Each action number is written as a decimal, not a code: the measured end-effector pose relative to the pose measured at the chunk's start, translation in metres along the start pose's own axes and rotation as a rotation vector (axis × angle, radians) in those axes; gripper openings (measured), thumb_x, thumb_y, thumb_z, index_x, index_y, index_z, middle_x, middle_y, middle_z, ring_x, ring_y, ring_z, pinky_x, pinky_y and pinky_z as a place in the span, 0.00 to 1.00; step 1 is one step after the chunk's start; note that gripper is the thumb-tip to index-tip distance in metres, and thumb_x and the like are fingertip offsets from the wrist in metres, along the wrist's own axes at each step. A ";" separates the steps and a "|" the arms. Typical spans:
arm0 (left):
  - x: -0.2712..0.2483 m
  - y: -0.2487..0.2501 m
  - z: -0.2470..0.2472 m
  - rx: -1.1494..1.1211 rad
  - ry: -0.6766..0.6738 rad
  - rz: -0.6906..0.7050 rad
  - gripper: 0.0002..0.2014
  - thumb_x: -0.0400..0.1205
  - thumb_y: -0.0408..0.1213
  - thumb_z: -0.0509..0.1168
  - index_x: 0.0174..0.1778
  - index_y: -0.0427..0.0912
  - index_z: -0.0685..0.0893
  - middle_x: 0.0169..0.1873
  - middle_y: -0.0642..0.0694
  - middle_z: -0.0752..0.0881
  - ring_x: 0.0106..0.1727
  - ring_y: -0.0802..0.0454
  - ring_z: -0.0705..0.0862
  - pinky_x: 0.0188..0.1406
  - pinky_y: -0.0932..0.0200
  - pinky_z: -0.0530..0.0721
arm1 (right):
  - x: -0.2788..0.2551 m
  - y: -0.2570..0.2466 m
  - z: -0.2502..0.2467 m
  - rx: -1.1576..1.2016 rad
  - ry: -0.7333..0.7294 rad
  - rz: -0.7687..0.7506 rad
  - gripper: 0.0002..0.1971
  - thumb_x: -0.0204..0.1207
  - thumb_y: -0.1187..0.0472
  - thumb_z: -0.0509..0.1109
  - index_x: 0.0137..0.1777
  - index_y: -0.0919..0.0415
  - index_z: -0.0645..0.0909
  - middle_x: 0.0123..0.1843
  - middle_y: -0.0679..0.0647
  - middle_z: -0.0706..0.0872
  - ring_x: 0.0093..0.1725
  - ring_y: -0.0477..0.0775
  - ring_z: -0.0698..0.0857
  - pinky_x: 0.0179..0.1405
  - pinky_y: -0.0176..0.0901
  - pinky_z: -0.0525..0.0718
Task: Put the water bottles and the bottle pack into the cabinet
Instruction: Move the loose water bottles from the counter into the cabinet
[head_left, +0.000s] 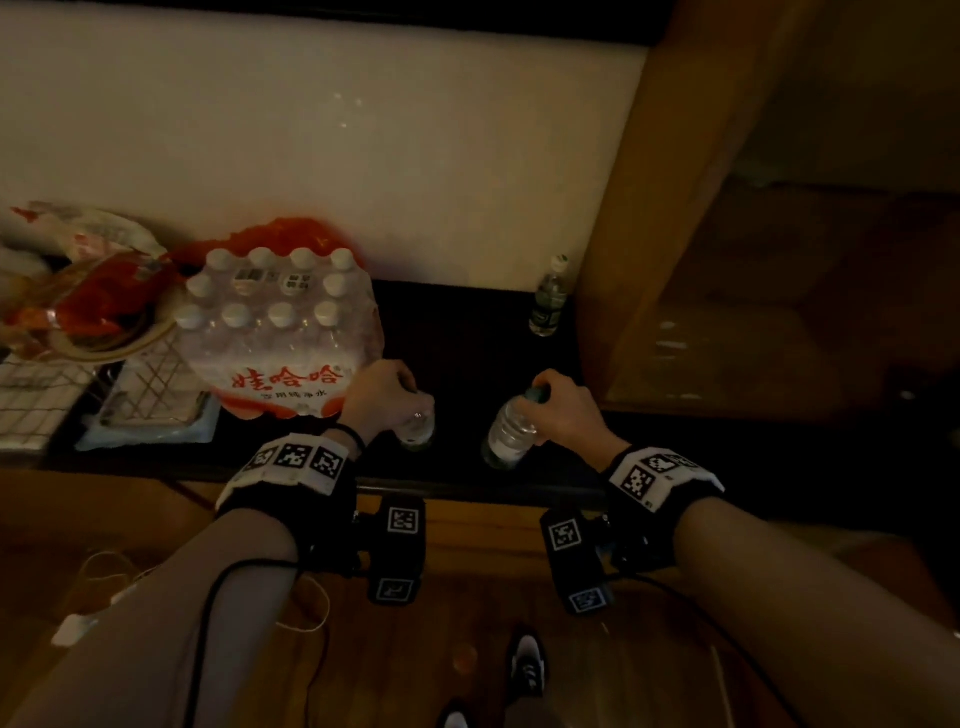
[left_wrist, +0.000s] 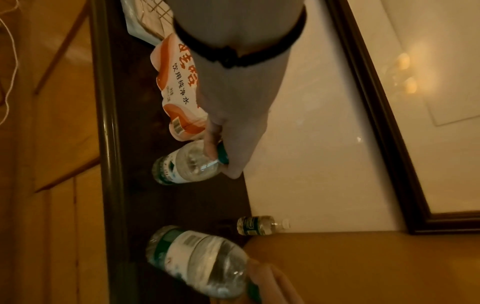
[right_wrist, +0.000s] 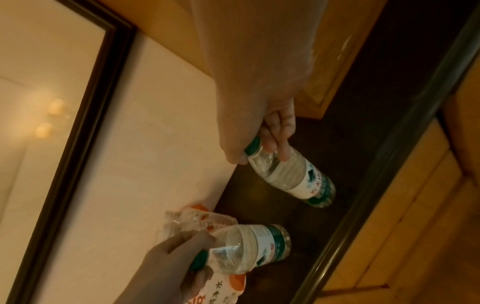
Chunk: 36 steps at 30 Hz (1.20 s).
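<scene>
On the dark counter (head_left: 467, 332) stand two clear water bottles with teal caps. My left hand (head_left: 400, 387) grips the left bottle (head_left: 418, 428) by its neck and cap; the left wrist view shows this hand (left_wrist: 215, 148) on that bottle (left_wrist: 182, 164). My right hand (head_left: 550, 402) grips the right bottle (head_left: 511, 431) the same way, as the right wrist view shows of the hand (right_wrist: 272, 144) and its bottle (right_wrist: 291, 174). Both bottles lean a little. A third bottle (head_left: 549, 299) stands by the wall beside the wooden cabinet (head_left: 727, 260). The shrink-wrapped bottle pack (head_left: 275, 332) sits left of my left hand.
At the far left a wire basket (head_left: 31, 384) holds red snack bags (head_left: 98, 296), with a blue tray (head_left: 150, 421) beside it. White cables (head_left: 306, 613) and my shoes (head_left: 527, 665) are on the wooden floor below the counter's front edge.
</scene>
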<state>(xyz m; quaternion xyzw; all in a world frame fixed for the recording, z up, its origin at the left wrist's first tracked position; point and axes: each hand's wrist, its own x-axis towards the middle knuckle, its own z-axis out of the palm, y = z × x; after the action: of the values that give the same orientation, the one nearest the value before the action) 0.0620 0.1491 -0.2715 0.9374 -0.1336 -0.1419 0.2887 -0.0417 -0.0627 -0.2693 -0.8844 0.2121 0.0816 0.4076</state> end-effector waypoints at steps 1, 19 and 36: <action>-0.002 0.003 -0.001 0.012 -0.041 0.017 0.07 0.70 0.39 0.74 0.33 0.43 0.82 0.29 0.50 0.82 0.37 0.51 0.82 0.29 0.61 0.76 | -0.007 0.004 -0.002 0.010 0.000 0.016 0.15 0.75 0.49 0.69 0.57 0.55 0.76 0.47 0.60 0.88 0.40 0.59 0.90 0.45 0.56 0.91; -0.023 0.183 0.083 0.076 -0.576 0.438 0.09 0.74 0.37 0.74 0.35 0.39 0.81 0.29 0.45 0.82 0.24 0.58 0.81 0.20 0.69 0.78 | -0.093 0.100 -0.114 0.082 0.383 0.233 0.22 0.71 0.48 0.73 0.62 0.59 0.80 0.44 0.52 0.86 0.41 0.50 0.85 0.32 0.41 0.80; 0.067 0.378 0.162 0.009 -0.243 0.400 0.12 0.74 0.47 0.74 0.37 0.41 0.86 0.35 0.46 0.87 0.38 0.52 0.86 0.32 0.59 0.84 | 0.002 0.194 -0.286 0.192 0.618 0.271 0.25 0.71 0.50 0.75 0.67 0.59 0.80 0.59 0.57 0.86 0.58 0.57 0.86 0.54 0.48 0.86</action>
<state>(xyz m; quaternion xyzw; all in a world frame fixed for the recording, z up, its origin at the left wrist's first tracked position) 0.0047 -0.2561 -0.1935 0.8694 -0.3513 -0.1932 0.2887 -0.1341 -0.3912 -0.2163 -0.7887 0.4478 -0.1568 0.3908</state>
